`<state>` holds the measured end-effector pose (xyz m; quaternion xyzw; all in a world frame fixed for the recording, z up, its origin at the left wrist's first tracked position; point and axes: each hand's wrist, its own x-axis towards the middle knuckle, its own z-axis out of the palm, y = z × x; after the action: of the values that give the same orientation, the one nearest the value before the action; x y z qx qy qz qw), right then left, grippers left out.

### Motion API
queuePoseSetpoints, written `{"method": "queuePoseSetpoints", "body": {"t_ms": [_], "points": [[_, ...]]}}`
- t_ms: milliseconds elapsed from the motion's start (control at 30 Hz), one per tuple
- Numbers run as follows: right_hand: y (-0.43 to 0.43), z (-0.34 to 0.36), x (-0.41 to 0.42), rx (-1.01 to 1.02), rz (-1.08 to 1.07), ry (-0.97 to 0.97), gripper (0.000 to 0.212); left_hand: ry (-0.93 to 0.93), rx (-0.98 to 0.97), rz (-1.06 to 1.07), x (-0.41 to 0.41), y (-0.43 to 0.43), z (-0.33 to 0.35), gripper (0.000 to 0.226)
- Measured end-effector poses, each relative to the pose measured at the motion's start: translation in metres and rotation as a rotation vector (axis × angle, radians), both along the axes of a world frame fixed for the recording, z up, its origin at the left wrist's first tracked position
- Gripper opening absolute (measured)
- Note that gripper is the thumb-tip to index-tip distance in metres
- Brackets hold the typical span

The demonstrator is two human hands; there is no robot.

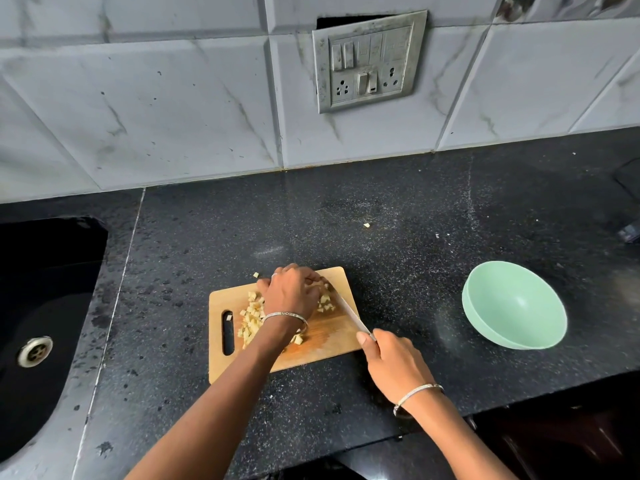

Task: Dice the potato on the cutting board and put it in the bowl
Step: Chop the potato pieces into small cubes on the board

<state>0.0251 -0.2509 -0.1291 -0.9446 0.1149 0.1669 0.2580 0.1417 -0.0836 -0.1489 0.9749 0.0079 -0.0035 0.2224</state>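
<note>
Your left hand (292,292) curled down over the diced potato (252,318) on the cutting board (329,339). Your right hand (391,365) gripped the knife (350,314), blade near those fingers; the bowl (514,306) sat to its right.

Domestic kitchen. A black speckled stone counter (381,209) carries an inset sink (45,271) and meets a wall of marbled tiles (156,109) bearing a switch-and-socket panel (369,60). A wooden cutting board (332,336) with diced potato (251,320) and a bowl (512,306) lie on it.
</note>
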Motion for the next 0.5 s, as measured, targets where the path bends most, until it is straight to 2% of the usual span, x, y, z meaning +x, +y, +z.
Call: {"method": "queuePoseSetpoints", "body": {"t_ms": [267, 500], "points": [[0.001, -0.002, 0.009, -0.095, 0.005, -0.031, 0.036, -0.006, 0.023, 0.04, 0.0, -0.011, 0.0, 0.008], [-0.005, 0.004, 0.013, -0.087, 0.04, -0.022, 0.037, -0.02, 0.001, 0.056, 0.002, -0.012, -0.005, 0.01]]}}
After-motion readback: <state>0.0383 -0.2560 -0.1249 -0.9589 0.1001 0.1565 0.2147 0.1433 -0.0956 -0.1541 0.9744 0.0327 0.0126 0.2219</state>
